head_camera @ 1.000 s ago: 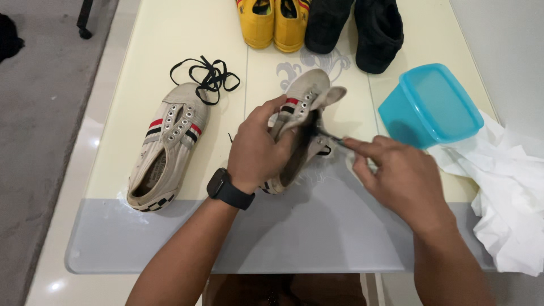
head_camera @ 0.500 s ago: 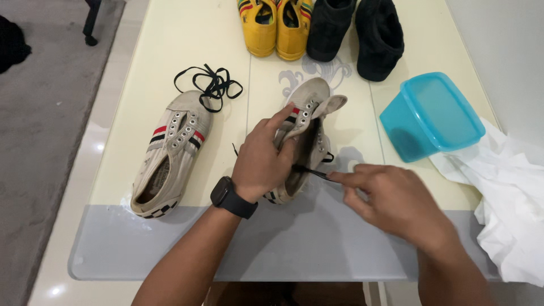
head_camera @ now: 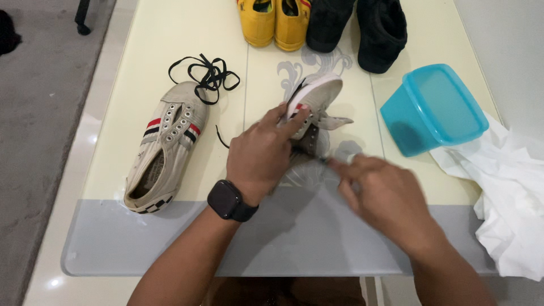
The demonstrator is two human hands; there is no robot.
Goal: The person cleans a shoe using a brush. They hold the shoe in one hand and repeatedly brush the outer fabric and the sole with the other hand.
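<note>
Left hand (head_camera: pixel 262 161) grips the beige shoe (head_camera: pixel 314 107), hiding its middle; blurred right hand (head_camera: pixel 382 195) pinches something unclear

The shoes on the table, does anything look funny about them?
Yes. The beige shoe lying flat has empty eyelets; its black lace sits in a loose tangle by its toe. The left hand holds the other beige shoe tipped on its side. The blue tub is also tilted.
</note>
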